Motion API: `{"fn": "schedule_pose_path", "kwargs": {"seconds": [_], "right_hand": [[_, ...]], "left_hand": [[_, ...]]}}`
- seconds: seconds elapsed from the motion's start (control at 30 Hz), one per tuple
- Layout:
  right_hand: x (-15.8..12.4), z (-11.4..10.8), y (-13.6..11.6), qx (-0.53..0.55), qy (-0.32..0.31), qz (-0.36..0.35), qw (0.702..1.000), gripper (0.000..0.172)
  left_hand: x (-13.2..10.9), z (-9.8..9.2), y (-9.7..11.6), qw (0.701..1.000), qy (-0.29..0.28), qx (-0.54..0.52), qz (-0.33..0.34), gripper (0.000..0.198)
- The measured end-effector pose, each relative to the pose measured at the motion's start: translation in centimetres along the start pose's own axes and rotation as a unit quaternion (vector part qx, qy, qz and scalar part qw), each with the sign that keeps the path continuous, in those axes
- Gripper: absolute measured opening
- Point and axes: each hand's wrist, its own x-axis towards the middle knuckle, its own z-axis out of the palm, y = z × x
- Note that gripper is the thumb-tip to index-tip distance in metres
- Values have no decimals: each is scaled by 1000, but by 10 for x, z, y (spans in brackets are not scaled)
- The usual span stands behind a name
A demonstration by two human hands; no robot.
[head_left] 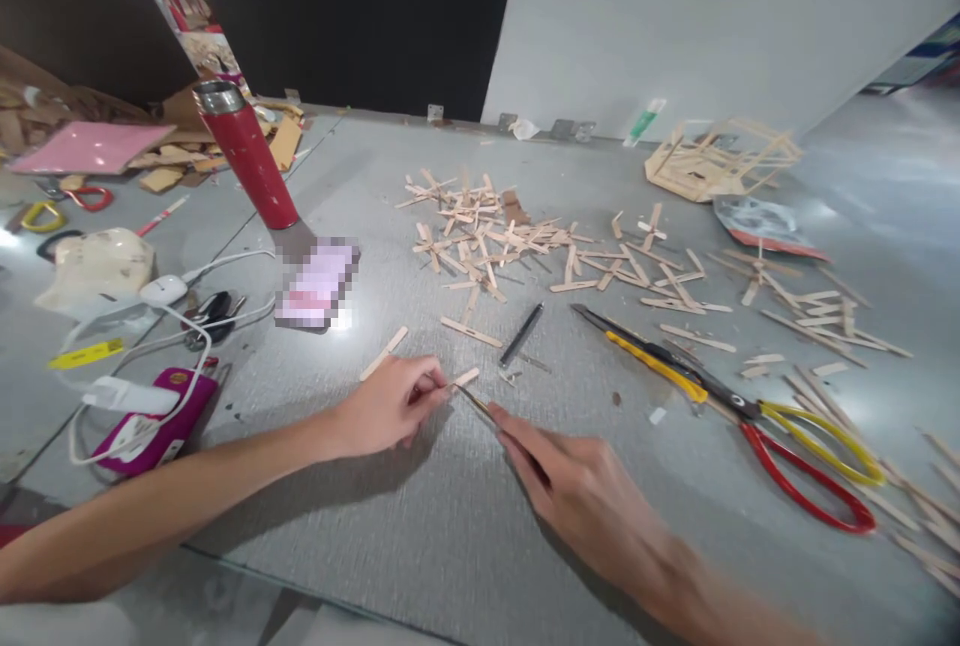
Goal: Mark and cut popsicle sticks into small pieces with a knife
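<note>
My left hand [397, 399] pinches a short flat wooden stick [466, 378], whose pale end sticks out past the fingertips. In my right hand [581, 481] is a slim tool [474, 400] with a dark, narrow tip; its exact kind is hard to make out. That tip meets or nearly meets the stick beside my left fingertips. Another wooden stick [385, 353] lies just beyond my left hand, and a slotted wooden stick [471, 331] lies further ahead. A dark pen-like rod [522, 334] rests on the table beyond my right hand.
Joined and loose wooden sticks [487, 236] are heaped ahead. To the right lie large scissors [810, 461] with red and yellow handles, beside a yellow-and-black cutter [652, 361]. A red bottle [251, 161], a phone [319, 284] and a purple power bank [161, 421] with white cables occupy the left.
</note>
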Motion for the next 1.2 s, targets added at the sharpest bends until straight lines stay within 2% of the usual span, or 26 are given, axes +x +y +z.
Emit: {"fn": "schedule_pose_path", "kwargs": {"seconds": [0.1,0.33,0.53,0.63,0.8,0.9,0.97,1.07,1.13,1.2], "right_hand": [[-6,-2,-3,3,-9,16,1000,43],[-10,9,3,11,-17,-3,1000,47],[-6,-2,2,7,-40,1,999,47],[10,-20,-2,16,-86,10,996,43],[64,-61,1,49,-181,10,982,31],[80,-71,6,68,-191,-21,979,27],[71,-63,7,66,-167,-17,984,29],[37,-36,3,18,-116,1,993,40],[13,-17,-2,-59,-88,-35,994,55],[-3,-6,-8,-146,-59,-87,984,62]], "left_hand": [[-1,-1,3,1000,7,-9,-11,17],[0,5,0,999,30,-38,-21,15],[1,9,-3,997,61,-35,-14,21],[0,10,-5,998,58,-27,-15,23],[1,11,-8,998,57,-6,-3,20],[1,11,-7,998,59,-28,-13,19],[0,11,-6,997,58,-43,-21,19],[0,11,-6,997,57,-42,-16,18],[1,11,-8,998,60,-35,-5,17],[2,12,-10,997,67,-29,3,17]]}}
